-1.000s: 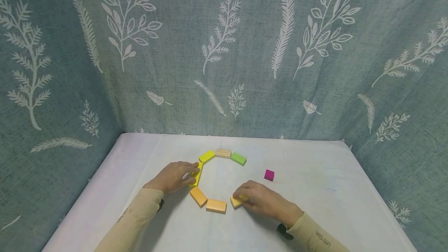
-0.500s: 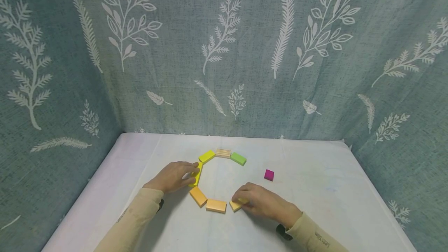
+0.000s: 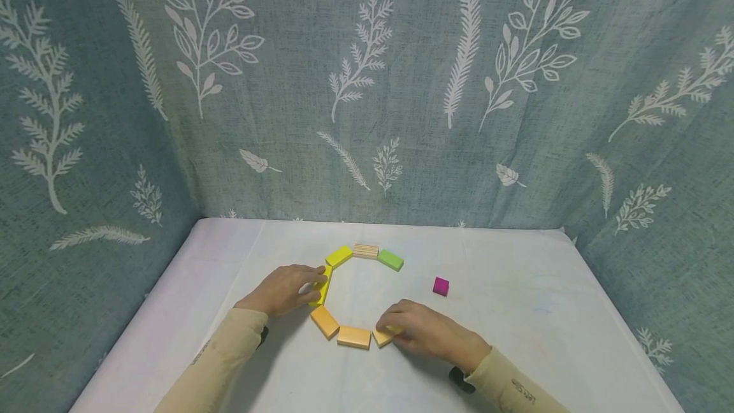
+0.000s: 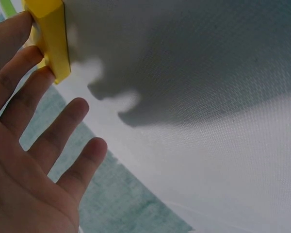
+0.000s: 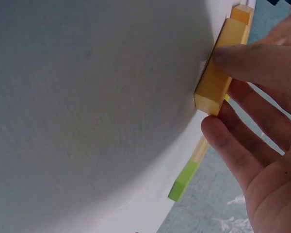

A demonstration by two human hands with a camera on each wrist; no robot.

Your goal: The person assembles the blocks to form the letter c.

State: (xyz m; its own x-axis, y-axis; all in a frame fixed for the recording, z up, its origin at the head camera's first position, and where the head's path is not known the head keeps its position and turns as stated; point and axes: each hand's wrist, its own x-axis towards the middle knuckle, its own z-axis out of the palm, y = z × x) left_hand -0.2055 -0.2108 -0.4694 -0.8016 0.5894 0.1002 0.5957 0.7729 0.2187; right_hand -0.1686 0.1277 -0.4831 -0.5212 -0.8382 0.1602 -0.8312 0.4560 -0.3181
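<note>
My left hand (image 3: 281,289) touches the long yellow block (image 3: 327,280) on the left of a curved row of blocks. In the left wrist view its thumb and two fingertips meet the yellow block (image 4: 53,39), while the other fingers spread away from it. Low in the middle, my right hand (image 3: 427,333) pinches a pale orange block (image 3: 382,338). The right wrist view has the thumb across the face of this block (image 5: 211,97), other fingers behind it. Just left of it lies an orange block (image 3: 353,337), its end close by.
Another orange block (image 3: 325,322) continues the curve. At its far side are a second yellow block (image 3: 339,255), a striped wooden piece (image 3: 366,251) and a green block (image 3: 391,260). Right of them sits a magenta cube (image 3: 441,287). Leaf-patterned fabric (image 3: 367,94) rises behind the white table (image 3: 545,311).
My right hand has moved slightly left and nearer to me, bringing the pale orange block closer to the end of the neighbouring orange block. My left hand stays on the yellow block.
</note>
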